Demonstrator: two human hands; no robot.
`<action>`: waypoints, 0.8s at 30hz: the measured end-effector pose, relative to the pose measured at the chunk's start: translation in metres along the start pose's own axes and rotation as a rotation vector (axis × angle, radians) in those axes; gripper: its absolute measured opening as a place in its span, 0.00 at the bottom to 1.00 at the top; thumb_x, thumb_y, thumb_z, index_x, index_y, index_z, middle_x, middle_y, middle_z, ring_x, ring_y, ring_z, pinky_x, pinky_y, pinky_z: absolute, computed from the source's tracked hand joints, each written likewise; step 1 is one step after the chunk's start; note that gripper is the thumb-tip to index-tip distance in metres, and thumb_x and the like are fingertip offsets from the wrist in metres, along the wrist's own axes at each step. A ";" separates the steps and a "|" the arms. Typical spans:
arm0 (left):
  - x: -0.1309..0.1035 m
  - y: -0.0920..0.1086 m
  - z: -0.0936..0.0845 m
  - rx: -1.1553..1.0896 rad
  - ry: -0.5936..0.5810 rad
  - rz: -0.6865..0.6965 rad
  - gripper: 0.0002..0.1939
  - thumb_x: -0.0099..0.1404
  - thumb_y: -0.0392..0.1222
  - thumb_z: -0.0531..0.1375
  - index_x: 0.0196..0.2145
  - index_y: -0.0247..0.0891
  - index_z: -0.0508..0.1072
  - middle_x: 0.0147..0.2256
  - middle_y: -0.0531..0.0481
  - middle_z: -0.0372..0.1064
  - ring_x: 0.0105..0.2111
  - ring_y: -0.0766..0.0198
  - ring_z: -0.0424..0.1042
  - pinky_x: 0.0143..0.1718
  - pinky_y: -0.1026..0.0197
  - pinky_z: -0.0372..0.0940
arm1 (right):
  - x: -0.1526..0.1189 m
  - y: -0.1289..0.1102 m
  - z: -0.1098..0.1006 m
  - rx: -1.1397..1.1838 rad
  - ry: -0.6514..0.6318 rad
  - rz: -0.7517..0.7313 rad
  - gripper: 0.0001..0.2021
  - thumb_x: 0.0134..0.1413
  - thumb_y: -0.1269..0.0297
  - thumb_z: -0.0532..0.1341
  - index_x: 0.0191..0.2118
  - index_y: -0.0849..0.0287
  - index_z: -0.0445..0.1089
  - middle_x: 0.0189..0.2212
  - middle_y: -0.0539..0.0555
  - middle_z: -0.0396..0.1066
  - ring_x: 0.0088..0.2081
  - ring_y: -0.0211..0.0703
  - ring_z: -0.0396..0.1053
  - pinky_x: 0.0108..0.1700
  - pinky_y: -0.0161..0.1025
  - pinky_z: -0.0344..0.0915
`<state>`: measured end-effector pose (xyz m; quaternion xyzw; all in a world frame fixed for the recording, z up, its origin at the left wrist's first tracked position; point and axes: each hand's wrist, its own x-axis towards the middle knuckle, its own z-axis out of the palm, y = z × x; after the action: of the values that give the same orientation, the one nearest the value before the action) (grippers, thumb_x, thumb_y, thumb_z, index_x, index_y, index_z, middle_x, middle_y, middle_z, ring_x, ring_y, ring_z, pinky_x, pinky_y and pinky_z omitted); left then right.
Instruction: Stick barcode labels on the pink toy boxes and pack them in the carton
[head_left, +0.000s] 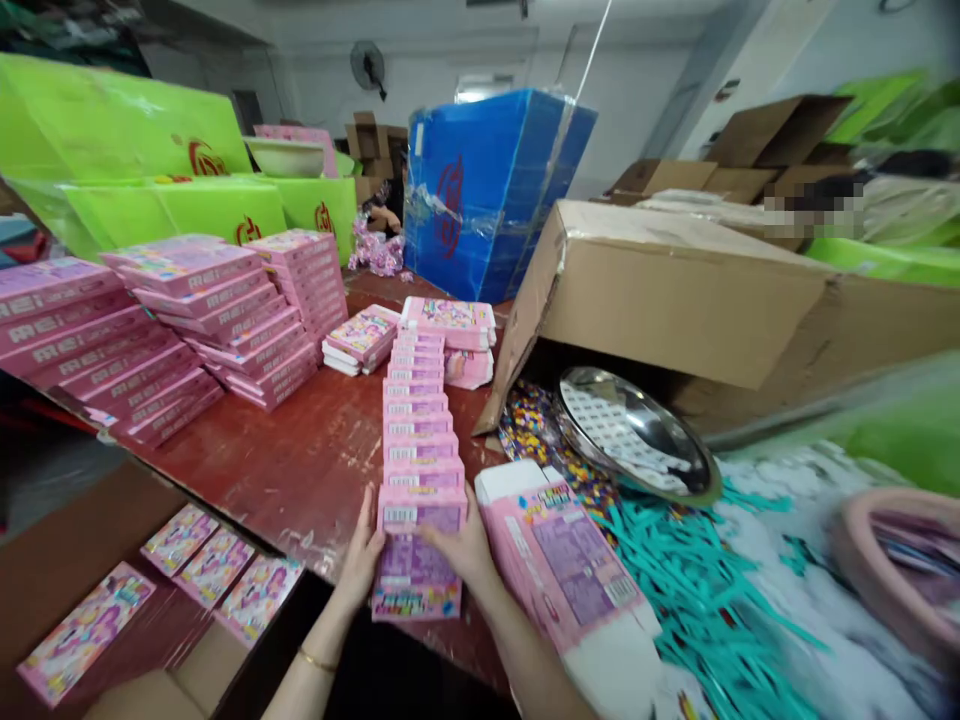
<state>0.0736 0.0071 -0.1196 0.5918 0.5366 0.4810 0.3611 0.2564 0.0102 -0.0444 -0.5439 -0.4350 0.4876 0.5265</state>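
Note:
A long row of pink printed boxes [416, 450] leads away from me across the red table. At its near end, a pink box [420, 570] with a purple panel lies between my hands. My left hand [365, 550] presses its left side, fingers along the edge. From the right, my right hand [466, 545] grips the same box, thumb across its printed face. Just right of that hand lie flattened pink cartons [566, 555] with white flaps. Beyond the row's far end sit more pink boxes [450, 318].
Stacks of pink boxes [225, 310] stand at the left, and an open carton [187, 675] holding several boxes is below. On the right are a tilted cardboard box [675, 290], a steel tray [686, 440], teal strips [690, 590] and a pink basin [862, 560]. A blue bin [480, 190] stands behind.

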 end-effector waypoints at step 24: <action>-0.165 0.124 0.006 0.307 0.049 0.369 0.25 0.67 0.35 0.58 0.61 0.46 0.65 0.53 0.45 0.71 0.53 0.53 0.71 0.56 0.48 0.68 | -0.077 -0.085 -0.259 -0.625 0.625 -0.464 0.14 0.56 0.53 0.61 0.37 0.60 0.75 0.35 0.58 0.76 0.33 0.45 0.72 0.35 0.42 0.68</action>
<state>0.1214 -0.1747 -0.0346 0.7161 0.4947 0.4658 0.1597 0.5042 -0.0983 0.0381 -0.6845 -0.4914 0.0176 0.5382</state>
